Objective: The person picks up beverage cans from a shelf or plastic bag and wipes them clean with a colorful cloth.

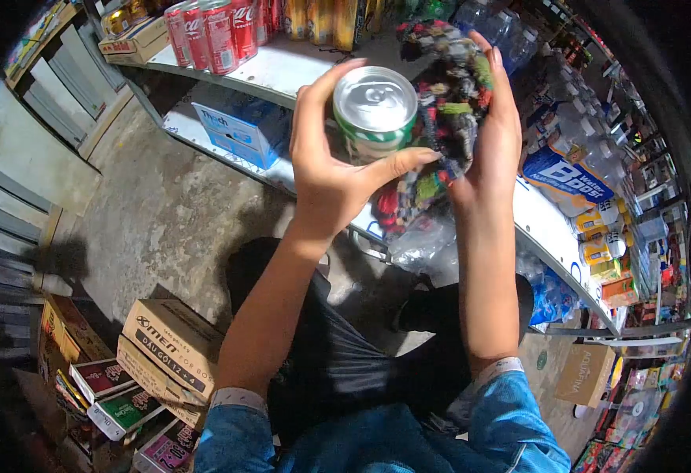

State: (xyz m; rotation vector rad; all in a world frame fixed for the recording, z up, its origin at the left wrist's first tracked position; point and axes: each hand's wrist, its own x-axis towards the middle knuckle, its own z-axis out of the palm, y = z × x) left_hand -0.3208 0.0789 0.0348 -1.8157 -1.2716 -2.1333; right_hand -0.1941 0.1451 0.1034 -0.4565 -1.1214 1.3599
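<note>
My left hand [330,158] is wrapped round a green and silver drink can [375,106], its lid facing up toward me. In my right hand [494,134] is a crumpled multicoloured cloth [456,102] with a dark, shaggy weave. The cloth lies right beside the can, and part of it hangs down below my hands. My left thumb reaches across to the cloth's edge. Both hands are raised in front of a white shelf [271,75].
Red Coca-Cola cans [218,35] and yellow cans [314,20] stand on the shelf, with a blue and white carton [239,130] beneath. Bottles with a blue Water Boost label [566,173] are on the right. Cardboard boxes [172,347] sit on the floor [172,213] at lower left.
</note>
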